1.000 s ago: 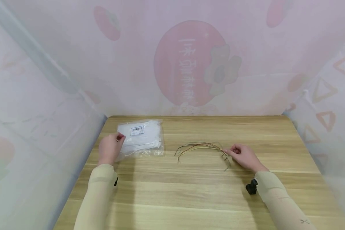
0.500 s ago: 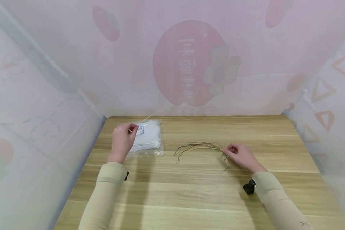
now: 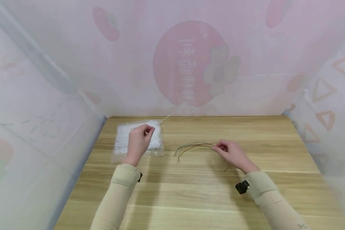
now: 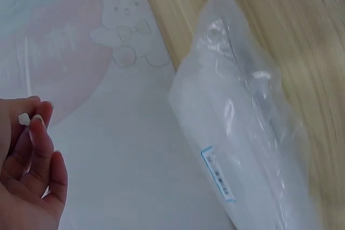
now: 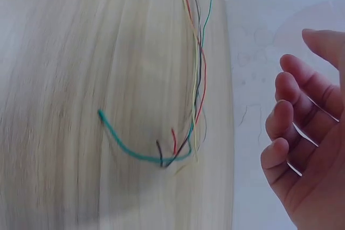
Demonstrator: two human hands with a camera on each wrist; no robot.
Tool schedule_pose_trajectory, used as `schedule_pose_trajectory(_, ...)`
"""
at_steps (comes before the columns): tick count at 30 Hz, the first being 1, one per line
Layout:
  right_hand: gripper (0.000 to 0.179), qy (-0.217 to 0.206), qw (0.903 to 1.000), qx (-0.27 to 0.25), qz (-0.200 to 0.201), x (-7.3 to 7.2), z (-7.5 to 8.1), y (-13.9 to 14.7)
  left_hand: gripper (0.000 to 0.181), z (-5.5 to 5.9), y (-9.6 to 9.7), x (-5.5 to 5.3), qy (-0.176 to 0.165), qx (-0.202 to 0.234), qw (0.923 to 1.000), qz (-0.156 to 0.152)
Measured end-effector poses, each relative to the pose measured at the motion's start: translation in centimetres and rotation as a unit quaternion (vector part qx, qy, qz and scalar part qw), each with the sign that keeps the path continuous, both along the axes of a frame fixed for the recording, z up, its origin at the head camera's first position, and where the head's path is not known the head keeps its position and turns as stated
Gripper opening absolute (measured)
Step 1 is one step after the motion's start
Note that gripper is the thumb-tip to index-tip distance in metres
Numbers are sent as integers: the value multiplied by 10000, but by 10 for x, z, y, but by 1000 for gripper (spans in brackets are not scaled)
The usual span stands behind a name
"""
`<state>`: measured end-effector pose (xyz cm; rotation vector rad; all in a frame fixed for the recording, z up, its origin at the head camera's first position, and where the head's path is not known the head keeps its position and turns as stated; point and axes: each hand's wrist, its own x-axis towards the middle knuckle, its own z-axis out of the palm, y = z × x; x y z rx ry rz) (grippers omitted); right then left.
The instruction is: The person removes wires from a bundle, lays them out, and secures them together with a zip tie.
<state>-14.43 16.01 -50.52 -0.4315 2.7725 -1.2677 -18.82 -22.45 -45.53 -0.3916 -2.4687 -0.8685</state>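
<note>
My left hand [image 3: 138, 142] pinches a thin white cable tie [image 3: 167, 117] between thumb and fingers, above the clear plastic bag [image 3: 120, 137]. In the left wrist view the cable tie [image 4: 28, 68] points upward, and its small square head shows at the fingertips. White strips and a barcode label are on the bag [image 4: 237, 122]. My right hand [image 3: 233, 153] hovers at the right end of several thin coloured wires [image 3: 195, 145]. Seen from the right wrist, the hand [image 5: 312, 117] has loosely bent fingers apart from the thumb, and the wires [image 5: 199, 68] lie outside its grasp.
Everything lies on a wood-grain table [image 3: 189, 198]. A pale printed curtain [image 3: 126, 80] rises behind its far edge, and similar sheets stand at both sides. A small black camera [image 3: 241, 187] sits at the right wrist.
My left hand has moved right across the bag, bringing out a cable tie that first shows half a second ago. The right hand has shifted slightly left over the wires, which stay put.
</note>
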Motion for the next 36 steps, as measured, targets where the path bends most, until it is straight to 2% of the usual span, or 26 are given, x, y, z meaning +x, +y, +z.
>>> schedule_pose_trajectory(8,17,153,9995,-203,191,0,-2,-13,7,-14,32,4,-275,364,9986,-272)
schedule_pose_trajectory(20,16,358,9985,-257,325,4,-9,-27,9,-38,77,21,-690,478,9938,-734)
schedule_pose_trajectory(30,23,-39,9980,-576,263,9,-11,-45,14,-56,109,33,-757,420,9886,-1230)
schedule_pose_trajectory(36,25,-41,9950,-991,113,11,-10,-53,18,-64,125,40,-767,99,9865,-1447)
